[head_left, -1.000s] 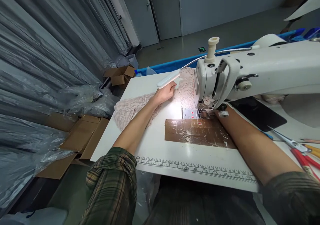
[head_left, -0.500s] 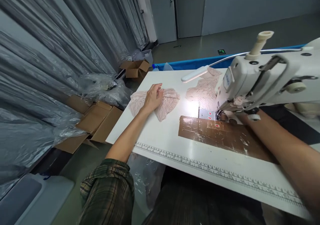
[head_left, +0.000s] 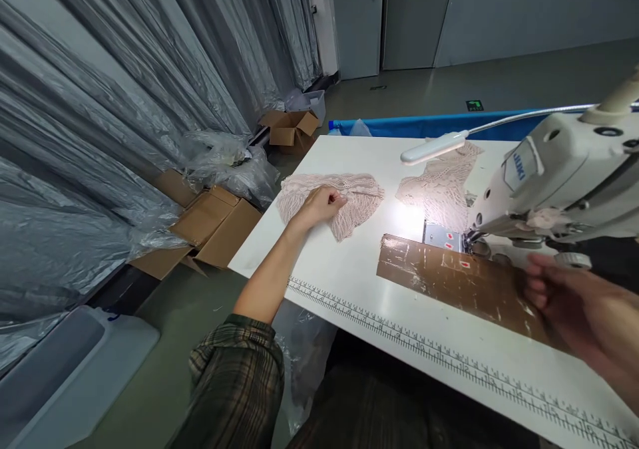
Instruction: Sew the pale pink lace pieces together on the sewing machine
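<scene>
My left hand [head_left: 322,204] rests on a pale pink lace piece [head_left: 359,213] lying on the left part of the white table. Its thumb and forefinger are pinched together on the lace. Beside the sewing machine [head_left: 529,183], my right hand [head_left: 564,293] hovers over the right end of a brown plate [head_left: 439,269]. Its fingers are curled in and slightly blurred; whatever they may hold is hidden. A second pale pink lace piece [head_left: 439,183] lies behind the needle area, lit by a small lamp [head_left: 434,148].
A printed ruler [head_left: 379,326] runs along the table's front edge. Open cardboard boxes [head_left: 214,219] and plastic bags [head_left: 224,153] lie on the floor to the left. A grey bin [head_left: 94,362] stands at lower left, by plastic-covered curtains [head_left: 124,70].
My right hand has come back from behind the machine head toward me. My left hand's fingers have closed from spread to a pinch on the lace. The view has turned left.
</scene>
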A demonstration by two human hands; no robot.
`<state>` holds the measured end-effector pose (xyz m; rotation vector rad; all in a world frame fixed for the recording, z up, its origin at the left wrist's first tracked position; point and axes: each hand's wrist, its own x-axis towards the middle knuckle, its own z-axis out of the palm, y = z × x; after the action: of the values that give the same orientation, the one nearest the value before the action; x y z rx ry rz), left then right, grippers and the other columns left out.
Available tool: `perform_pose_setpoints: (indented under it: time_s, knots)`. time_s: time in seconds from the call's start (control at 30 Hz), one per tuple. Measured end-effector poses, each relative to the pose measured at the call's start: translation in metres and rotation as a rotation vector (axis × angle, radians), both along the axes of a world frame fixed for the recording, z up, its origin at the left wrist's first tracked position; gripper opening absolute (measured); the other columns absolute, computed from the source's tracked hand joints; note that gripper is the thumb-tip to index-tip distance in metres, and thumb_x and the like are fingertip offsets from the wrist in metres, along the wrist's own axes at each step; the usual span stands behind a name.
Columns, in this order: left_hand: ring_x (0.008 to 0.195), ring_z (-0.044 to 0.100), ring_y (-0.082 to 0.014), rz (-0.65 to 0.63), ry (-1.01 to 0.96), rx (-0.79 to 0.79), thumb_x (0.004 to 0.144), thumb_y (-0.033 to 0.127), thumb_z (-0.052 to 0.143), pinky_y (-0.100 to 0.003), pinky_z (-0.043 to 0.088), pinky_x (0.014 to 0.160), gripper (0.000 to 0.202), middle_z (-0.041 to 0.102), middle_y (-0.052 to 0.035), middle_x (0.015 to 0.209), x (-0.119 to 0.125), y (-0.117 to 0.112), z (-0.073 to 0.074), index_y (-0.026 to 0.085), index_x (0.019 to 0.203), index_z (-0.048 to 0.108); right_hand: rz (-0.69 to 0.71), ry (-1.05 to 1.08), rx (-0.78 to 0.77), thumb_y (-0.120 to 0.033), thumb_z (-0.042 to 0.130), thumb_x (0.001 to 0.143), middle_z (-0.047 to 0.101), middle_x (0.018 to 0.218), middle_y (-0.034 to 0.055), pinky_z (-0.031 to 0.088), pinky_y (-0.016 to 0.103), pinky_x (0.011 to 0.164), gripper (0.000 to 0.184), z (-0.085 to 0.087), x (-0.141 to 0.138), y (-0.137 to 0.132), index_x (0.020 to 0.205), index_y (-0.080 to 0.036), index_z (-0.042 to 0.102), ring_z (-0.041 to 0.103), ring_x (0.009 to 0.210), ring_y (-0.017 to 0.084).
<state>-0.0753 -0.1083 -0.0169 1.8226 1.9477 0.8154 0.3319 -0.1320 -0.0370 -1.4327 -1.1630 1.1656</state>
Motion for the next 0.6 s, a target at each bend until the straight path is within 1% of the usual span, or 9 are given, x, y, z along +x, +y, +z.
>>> perform_pose_setpoints:
  time_s: [0.03,0.1,0.23,0.27,0.33,0.4,0.47,0.53,0.6]
  knots:
    - [0.064,0.049,-0.0154,-0.015,-0.021,-0.011,0.087,0.029,0.063,-0.029,0.037,0.066,0.028,0.054,0.0028,0.063,-0.002,0.000,0.001,0.020,0.062,0.054,-0.025,0.084,-0.119,-0.050,0.083,0.064,0.064,0.078,0.0150,0.045,0.029,0.041,0.027,-0.002,-0.004,-0.009,0.072,-0.026,0.076,0.054,0.057,0.014]
    - [0.063,0.046,-0.0143,-0.041,-0.065,-0.028,0.086,0.029,0.061,-0.028,0.035,0.063,0.029,0.050,0.0034,0.061,-0.005,-0.001,0.002,0.020,0.060,0.052,-0.012,0.141,-0.212,-0.050,0.088,0.057,0.068,0.088,0.0153,0.052,0.027,0.048,0.031,-0.005,-0.016,-0.023,0.078,-0.028,0.080,0.059,0.064,0.015]
    - [0.063,0.045,-0.0135,-0.059,-0.154,-0.044,0.082,0.033,0.062,-0.027,0.033,0.061,0.028,0.051,0.0030,0.062,-0.008,-0.001,0.002,0.019,0.059,0.055,0.244,0.029,-0.190,-0.062,0.083,0.064,0.072,0.094,0.0132,0.063,0.034,0.064,0.044,-0.006,-0.055,-0.030,0.091,-0.027,0.080,0.068,0.074,0.020]
    - [0.064,0.046,-0.0135,-0.054,-0.174,-0.044,0.081,0.033,0.063,-0.027,0.033,0.060,0.027,0.052,0.0026,0.062,-0.008,-0.001,0.002,0.019,0.059,0.056,0.338,-0.026,-0.139,-0.064,0.077,0.071,0.073,0.093,0.0124,0.063,0.037,0.067,0.046,-0.005,-0.068,-0.026,0.096,-0.025,0.080,0.069,0.074,0.021]
    - [0.064,0.046,-0.0133,-0.037,-0.210,-0.038,0.079,0.032,0.063,-0.027,0.033,0.060,0.026,0.052,0.0023,0.061,-0.007,-0.001,0.000,0.019,0.057,0.056,0.504,-0.197,0.068,-0.061,0.063,0.085,0.073,0.089,0.0109,0.063,0.042,0.071,0.047,-0.004,-0.098,-0.013,0.107,-0.023,0.078,0.069,0.074,0.022]
    - [0.063,0.046,-0.0130,-0.017,-0.245,-0.031,0.077,0.031,0.064,-0.027,0.033,0.059,0.025,0.053,0.0023,0.060,-0.005,-0.002,-0.002,0.018,0.056,0.057,0.580,-0.330,0.402,-0.051,0.051,0.093,0.073,0.110,0.0132,0.062,0.045,0.080,0.048,-0.005,-0.131,0.005,0.124,-0.021,0.073,0.070,0.088,0.023]
    - [0.063,0.046,-0.0127,0.003,-0.284,-0.024,0.075,0.030,0.066,-0.026,0.033,0.058,0.024,0.054,0.0026,0.060,-0.003,-0.002,-0.004,0.018,0.056,0.057,0.658,-0.455,0.684,-0.043,0.042,0.099,0.063,0.140,0.0153,0.058,0.048,0.098,0.053,-0.010,-0.163,0.023,0.142,-0.020,0.061,0.062,0.125,0.027]
    - [0.061,0.045,-0.0118,0.037,-0.330,-0.007,0.072,0.028,0.069,-0.026,0.033,0.057,0.025,0.052,0.0034,0.058,-0.002,0.001,-0.007,0.018,0.054,0.055,0.715,-0.640,0.827,-0.038,0.036,0.102,0.051,0.155,0.0155,0.049,0.053,0.109,0.058,-0.017,-0.189,0.036,0.152,-0.015,0.052,0.048,0.143,0.031]
    - [0.059,0.044,-0.0112,0.105,-0.395,0.036,0.071,0.026,0.069,-0.025,0.034,0.056,0.027,0.048,0.0044,0.056,-0.005,0.006,-0.008,0.019,0.053,0.050,0.758,-0.827,0.841,-0.036,0.032,0.103,0.048,0.159,0.0143,0.047,0.055,0.109,0.058,-0.026,-0.205,0.042,0.153,-0.013,0.050,0.042,0.147,0.033]
